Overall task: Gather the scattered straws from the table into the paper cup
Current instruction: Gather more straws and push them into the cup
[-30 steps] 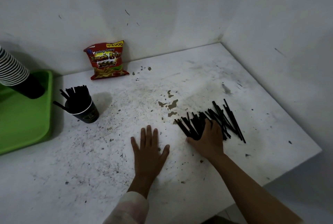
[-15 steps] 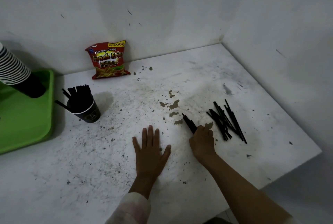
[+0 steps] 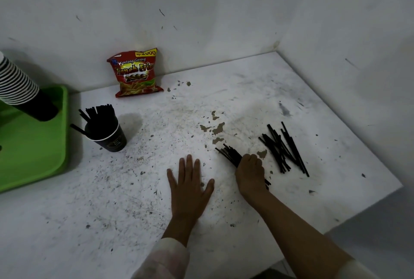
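The scene is dim and grey, with a soft, weak light and no glare anywhere. The paper cup point(image 3: 107, 134) throws a blurred shadow to its right across the desk point(image 3: 246, 99), so the light comes from the left. The snack bag point(image 3: 136, 73) darkens the wall just beside it. The corners fall off into shade, most of all at the lower right. The wide lens bows the desk's edges. Focus is fair in the middle, though fine detail looks smeared and noisy.

Black paper cup point(image 3: 109, 136) upright, part-filled with straws; gripped bundle point(image 3: 229, 155) and loose straws point(image 3: 283, 147) on the table.
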